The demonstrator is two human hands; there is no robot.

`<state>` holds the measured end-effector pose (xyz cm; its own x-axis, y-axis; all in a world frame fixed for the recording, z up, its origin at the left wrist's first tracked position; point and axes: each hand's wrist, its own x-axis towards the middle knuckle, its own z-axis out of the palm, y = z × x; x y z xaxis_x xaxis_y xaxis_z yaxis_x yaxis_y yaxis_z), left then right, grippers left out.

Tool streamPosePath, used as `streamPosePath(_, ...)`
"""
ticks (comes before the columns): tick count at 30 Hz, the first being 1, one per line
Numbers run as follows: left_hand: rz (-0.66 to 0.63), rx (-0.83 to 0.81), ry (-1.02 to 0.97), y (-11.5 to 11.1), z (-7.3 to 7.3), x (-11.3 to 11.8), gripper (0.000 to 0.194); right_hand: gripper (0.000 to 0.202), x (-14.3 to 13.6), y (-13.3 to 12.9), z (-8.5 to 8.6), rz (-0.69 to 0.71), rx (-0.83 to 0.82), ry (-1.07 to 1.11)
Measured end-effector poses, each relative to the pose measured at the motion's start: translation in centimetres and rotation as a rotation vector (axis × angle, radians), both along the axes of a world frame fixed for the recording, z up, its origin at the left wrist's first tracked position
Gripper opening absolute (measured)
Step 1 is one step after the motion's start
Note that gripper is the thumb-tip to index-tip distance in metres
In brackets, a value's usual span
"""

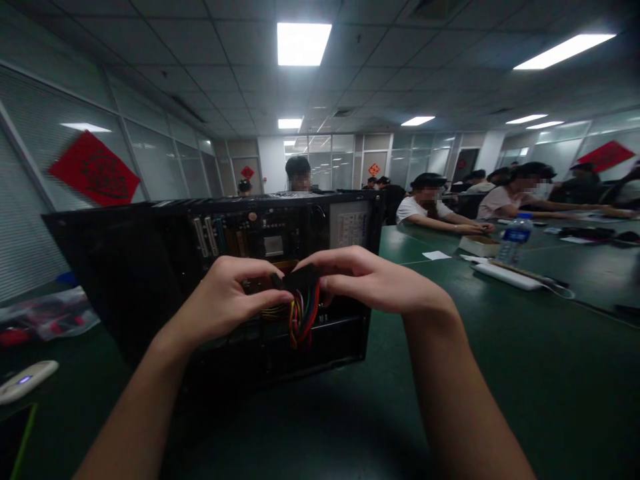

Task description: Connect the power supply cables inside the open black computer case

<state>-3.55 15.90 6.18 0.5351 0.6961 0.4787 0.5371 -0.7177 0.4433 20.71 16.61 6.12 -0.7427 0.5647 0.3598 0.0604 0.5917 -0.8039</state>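
Note:
An open black computer case (110, 267) stands on the table before me, its inside facing me. My right hand (373, 280) pinches a black power connector (303, 275) between thumb and fingers. From it hangs a bundle of red, yellow, green and blue wires (303, 328). My left hand (223, 300) is closed too, thumb and index finger on a small black piece beside that connector; whether the two pieces are joined I cannot tell. Behind my hands, the case holds a motherboard with slots (207, 237) and a square processor socket area (273, 246). A labelled power supply (351, 230) sits at its upper right.
On the green table (425, 400), a water bottle (515, 239), a small open box (480, 245) and a white power strip (507, 275) stand to the right. At left lie a plastic bag (55, 317) and a white device (27, 381). Several people sit farther back.

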Motion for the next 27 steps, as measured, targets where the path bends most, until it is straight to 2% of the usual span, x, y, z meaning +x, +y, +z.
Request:
streamPosePath(3, -0.024, 0.055, -0.011, -0.4, 0.1, 0.2, 0.024, 0.040, 0.7, 0.1, -0.1, 0.128, -0.006, 0.011)
streamPosePath(10, -0.077, 0.094, 0.047, -0.7, 0.2, 0.0, 0.026, 0.058, 0.8, 0.4, -0.5, 0.260, 0.011, -0.067)
streamPosePath(12, -0.084, 0.102, 0.074, -0.7, 0.1, -0.1, 0.031, 0.058, 0.6, 0.4, -0.5, 0.250, 0.035, -0.103)
streamPosePath(17, -0.056, 0.101, 0.120, -0.6, -0.1, -0.2, 0.039, 0.038, -0.1, 0.6, -0.4, 0.110, 0.055, -0.096)
streamPosePath(23, -0.038, 0.099, 0.122, -0.7, -0.3, -0.1, 0.052, 0.036, -0.6, 1.3, -0.8, 0.098, 0.029, -0.044)
streamPosePath(27, -0.030, 0.162, 0.147, -0.7, -0.4, -0.4, 0.064, 0.039, -0.9, 1.6, -0.9, 0.108, 0.042, -0.014)
